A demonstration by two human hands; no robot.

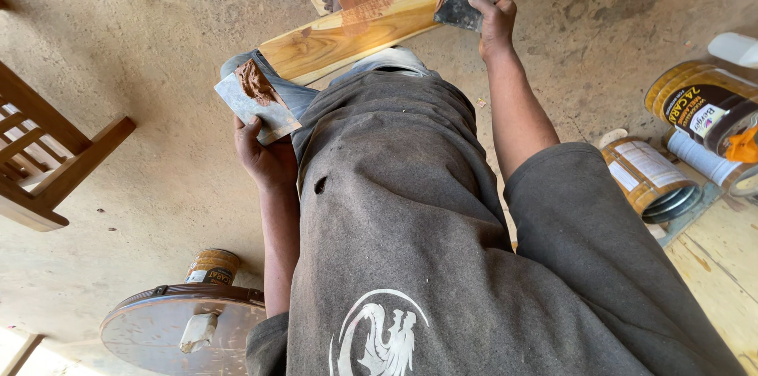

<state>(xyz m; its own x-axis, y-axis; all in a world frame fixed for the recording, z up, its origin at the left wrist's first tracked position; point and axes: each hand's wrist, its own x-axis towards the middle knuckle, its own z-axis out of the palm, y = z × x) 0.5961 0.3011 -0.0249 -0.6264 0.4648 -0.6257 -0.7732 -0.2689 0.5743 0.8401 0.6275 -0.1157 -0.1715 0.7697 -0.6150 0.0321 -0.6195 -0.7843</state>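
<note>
Pale varnished wooden beam runs diagonally, long axis from lower left to upper right; your right hand grips a dark flat scraper blade pressed against it; your left hand holds a grey square plate carrying reddish-brown filler paste.
</note>
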